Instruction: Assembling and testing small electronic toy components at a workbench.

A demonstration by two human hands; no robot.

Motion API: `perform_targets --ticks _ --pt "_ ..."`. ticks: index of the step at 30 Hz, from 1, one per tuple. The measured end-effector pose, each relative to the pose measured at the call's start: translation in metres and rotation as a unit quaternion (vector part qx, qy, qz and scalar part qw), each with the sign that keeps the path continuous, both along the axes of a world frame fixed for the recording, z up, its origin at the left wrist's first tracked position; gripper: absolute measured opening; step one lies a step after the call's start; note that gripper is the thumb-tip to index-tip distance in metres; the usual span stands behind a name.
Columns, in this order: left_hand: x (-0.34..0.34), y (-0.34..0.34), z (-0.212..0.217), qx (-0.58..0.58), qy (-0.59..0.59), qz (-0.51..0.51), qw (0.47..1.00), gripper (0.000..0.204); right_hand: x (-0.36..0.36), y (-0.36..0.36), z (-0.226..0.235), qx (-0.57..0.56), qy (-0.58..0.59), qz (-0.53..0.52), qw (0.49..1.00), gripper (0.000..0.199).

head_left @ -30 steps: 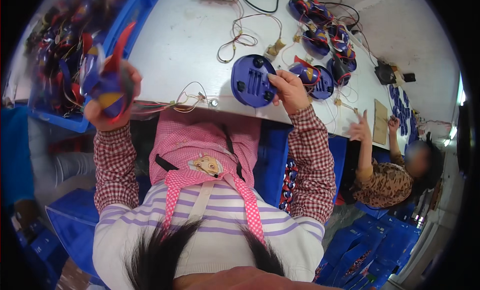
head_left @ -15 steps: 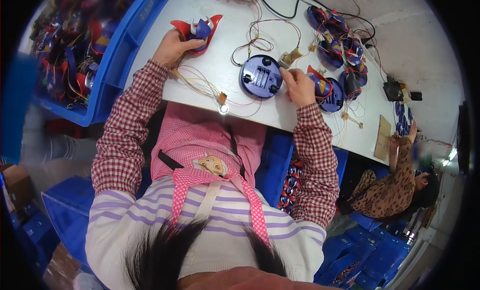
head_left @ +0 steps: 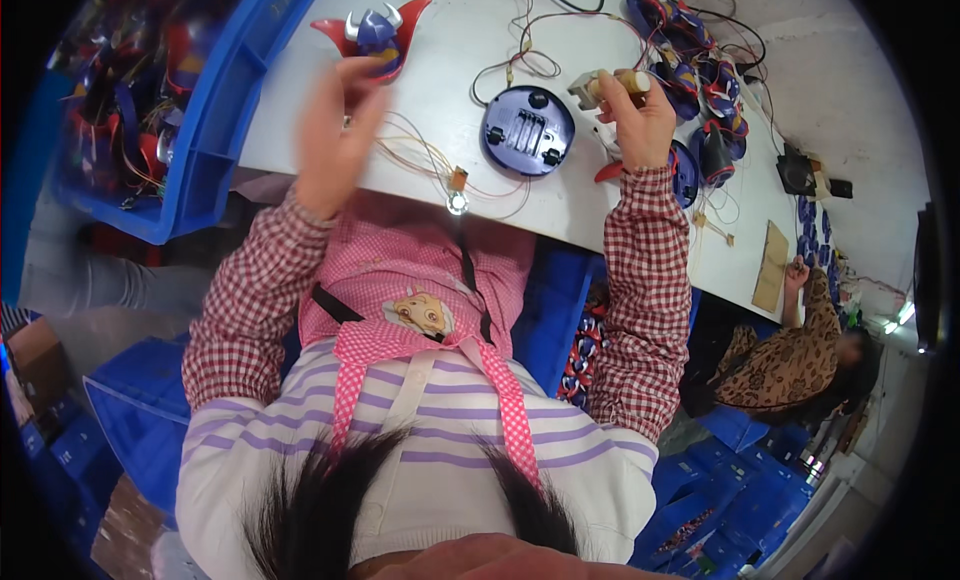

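My left hand (head_left: 335, 140) is smeared by motion, with fingers and thumb apart and nothing seen in them. Just beyond it, a toy figure (head_left: 376, 38) with a purple horned head and red cape stands on the table. Thin wires run from near the figure to a small brown piece (head_left: 458, 178) and a round silvery disc (head_left: 457, 203) at the table's edge. My right hand (head_left: 640, 115) pinches a small yellowish cylinder (head_left: 630, 81) with a greyish block at one end. Left of that hand lies a round purple base (head_left: 527, 132) with battery slots facing up.
A blue crate (head_left: 215, 110) full of toy parts stands at the left. Several finished-looking figures (head_left: 705, 90) and cables crowd the right back. A second purple base (head_left: 685, 175) is partly behind my right wrist. Another person (head_left: 785, 360) sits farther right.
My left hand has let go of the toy figure and moved back toward me. My right hand has left the purple base's edge and picked up the yellowish cylinder from the table.
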State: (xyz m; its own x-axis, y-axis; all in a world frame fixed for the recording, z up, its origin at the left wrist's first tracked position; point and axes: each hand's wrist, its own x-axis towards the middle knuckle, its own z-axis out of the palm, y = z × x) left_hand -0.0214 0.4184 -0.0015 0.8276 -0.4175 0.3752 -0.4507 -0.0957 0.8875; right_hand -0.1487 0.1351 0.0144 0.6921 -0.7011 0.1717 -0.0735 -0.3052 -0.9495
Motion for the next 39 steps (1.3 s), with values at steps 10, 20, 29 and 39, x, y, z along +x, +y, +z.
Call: perform_targets --ticks 10,20,29,39 --pt "-0.008 -0.101 -0.034 0.325 -0.133 -0.121 0.929 0.027 -0.008 0.058 -0.023 -0.347 -0.027 0.054 0.936 0.022" --pt "-0.012 -0.108 -0.049 0.283 -0.067 -0.135 0.947 0.019 -0.015 0.068 -0.028 -0.418 0.028 0.078 0.904 0.026" --pt "-0.013 -0.107 -0.052 0.255 -0.069 -0.115 0.957 0.017 -0.010 0.078 -0.028 -0.436 0.072 0.081 0.893 0.025" --pt "-0.009 -0.101 -0.047 0.227 -0.100 -0.136 0.959 0.019 -0.004 0.059 -0.024 -0.375 0.113 0.123 0.912 0.026"
